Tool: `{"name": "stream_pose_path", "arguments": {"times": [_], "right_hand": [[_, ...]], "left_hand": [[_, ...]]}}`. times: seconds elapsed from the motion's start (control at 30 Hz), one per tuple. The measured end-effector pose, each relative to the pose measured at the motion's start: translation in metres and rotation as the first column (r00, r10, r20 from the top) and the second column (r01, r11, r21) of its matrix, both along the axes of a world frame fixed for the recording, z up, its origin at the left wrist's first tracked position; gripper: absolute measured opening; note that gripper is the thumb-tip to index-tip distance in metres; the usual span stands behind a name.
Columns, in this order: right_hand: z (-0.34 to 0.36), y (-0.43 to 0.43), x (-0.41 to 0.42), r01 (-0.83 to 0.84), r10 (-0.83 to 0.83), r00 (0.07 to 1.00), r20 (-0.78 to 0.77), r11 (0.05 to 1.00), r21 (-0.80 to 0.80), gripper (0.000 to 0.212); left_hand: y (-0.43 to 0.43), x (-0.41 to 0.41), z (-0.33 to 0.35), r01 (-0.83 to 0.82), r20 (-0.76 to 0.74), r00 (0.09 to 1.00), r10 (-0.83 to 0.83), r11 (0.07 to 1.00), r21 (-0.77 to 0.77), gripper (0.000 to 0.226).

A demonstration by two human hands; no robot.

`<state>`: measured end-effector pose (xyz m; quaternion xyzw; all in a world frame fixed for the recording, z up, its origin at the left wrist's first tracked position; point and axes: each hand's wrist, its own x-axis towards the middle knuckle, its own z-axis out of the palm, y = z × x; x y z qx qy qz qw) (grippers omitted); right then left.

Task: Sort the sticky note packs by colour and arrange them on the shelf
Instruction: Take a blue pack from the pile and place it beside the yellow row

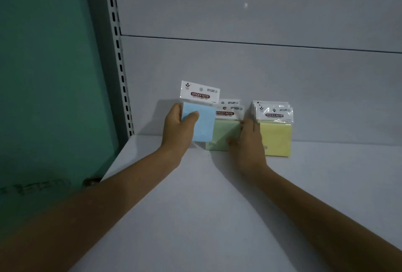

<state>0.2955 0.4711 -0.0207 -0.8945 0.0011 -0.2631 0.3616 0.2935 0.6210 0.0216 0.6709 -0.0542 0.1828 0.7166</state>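
Left hand (pixel 177 129) pinches square pale-blue film-wrapped sticky note pack (pixel 203 125); right hand (pixel 249 140) grips pale-green pack stack (pixel 225 131) on white shelf (pixel 195 206).

Seen above the flat white metal shelf board (pixel 195 206), the left forearm (pixel 104 202) and the right forearm (pixel 326 202) are bare along their whole visible length. The slender left hand (pixel 177 127) and right hand (pixel 250 139) are bare too. Dim light blurs nails and finer marks.
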Motion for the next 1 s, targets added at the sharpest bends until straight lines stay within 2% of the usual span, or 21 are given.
{"name": "stream_pose_path", "arguments": {"times": [0.13, 0.3, 0.4, 0.5, 0.63, 0.73, 0.8, 0.87, 0.93, 1.0], "right_hand": [[-0.002, 0.004, -0.002, 0.009, 0.001, 0.998, -0.062, 0.986, 0.169, 0.047], [-0.004, 0.004, -0.005, 0.049, -0.029, 0.993, -0.118, 0.983, 0.175, 0.045], [-0.005, 0.0, 0.0, 0.061, -0.039, 0.993, -0.113, 0.979, 0.192, 0.037], [-0.009, -0.002, 0.004, 0.043, -0.025, 0.995, -0.099, 0.981, 0.187, 0.042], [-0.008, -0.001, 0.003, 0.032, -0.016, 0.996, -0.083, 0.981, 0.191, 0.043], [-0.006, 0.004, -0.007, 0.001, -0.008, 0.999, 0.039, 0.983, 0.182, 0.043], [0.001, 0.004, -0.014, 0.026, -0.044, 0.993, 0.111, 0.987, 0.159, 0.037], [0.024, 0.001, -0.023, -0.072, 0.019, 0.989, 0.144, 0.923, 0.377, 0.021], [0.05, -0.009, -0.033, -0.232, 0.16, 0.972, 0.173, 0.783, 0.577, 0.015], [0.066, -0.028, -0.046, -0.328, 0.284, 0.945, 0.164, 0.804, 0.496, 0.013]], "left_hand": [[-0.004, 0.005, -0.02, 0.047, -0.075, 0.996, -0.054, 0.995, -0.087, 0.01], [0.0, 0.009, -0.026, 0.141, -0.255, 0.942, -0.218, 0.947, -0.288, 0.012], [0.002, 0.011, -0.028, 0.218, -0.261, 0.921, -0.29, 0.938, -0.271, 0.007], [0.0, 0.012, -0.031, 0.2, -0.252, 0.935, -0.251, 0.956, -0.213, 0.008], [-0.003, 0.006, -0.03, 0.135, -0.172, 0.972, -0.16, 0.98, -0.147, 0.007], [-0.002, -0.003, -0.024, 0.056, -0.016, 0.998, -0.057, 0.997, -0.059, 0.009], [-0.003, -0.009, -0.013, 0.048, 0.071, 0.997, -0.042, 0.996, -0.078, 0.009], [-0.008, -0.013, 0.0, 0.049, 0.135, 0.99, -0.036, 0.994, -0.093, 0.009], [-0.021, -0.019, 0.013, 0.075, 0.174, 0.983, -0.061, 0.994, -0.079, 0.009], [-0.042, -0.028, 0.023, 0.122, 0.192, 0.975, -0.11, 0.991, -0.055, 0.006]]}}
